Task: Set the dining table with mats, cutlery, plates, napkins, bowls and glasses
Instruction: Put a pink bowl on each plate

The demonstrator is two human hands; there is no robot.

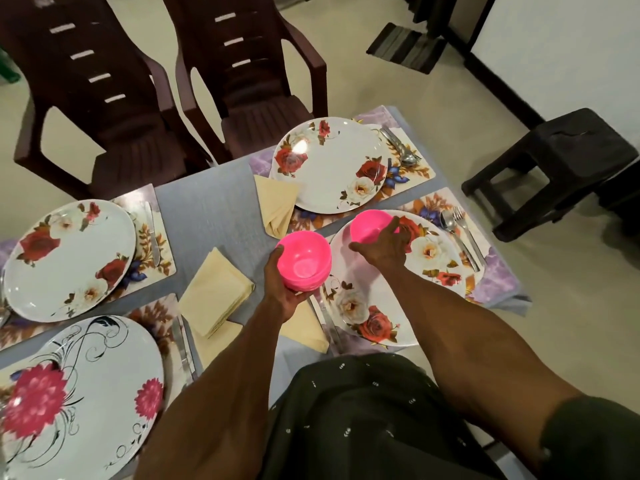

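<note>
At the centre of the frame the left hand grips a stack of bright pink plastic bowls from below and the side, fingers curled round its wall, above the grey tablecloth. Just right of it, the right hand holds a single pink plastic bowl by its rim, over the upper edge of a round white plate with red and white roses; whether the bowl touches the plate cannot be told. That plate lies on a floral placemat, with a steel spoon and fork at its right. Three more flowered plates sit on mats at upper centre, left and lower left. Folded pale yellow napkins lie left of the stack. No writing or brand can be read anywhere.
</note>
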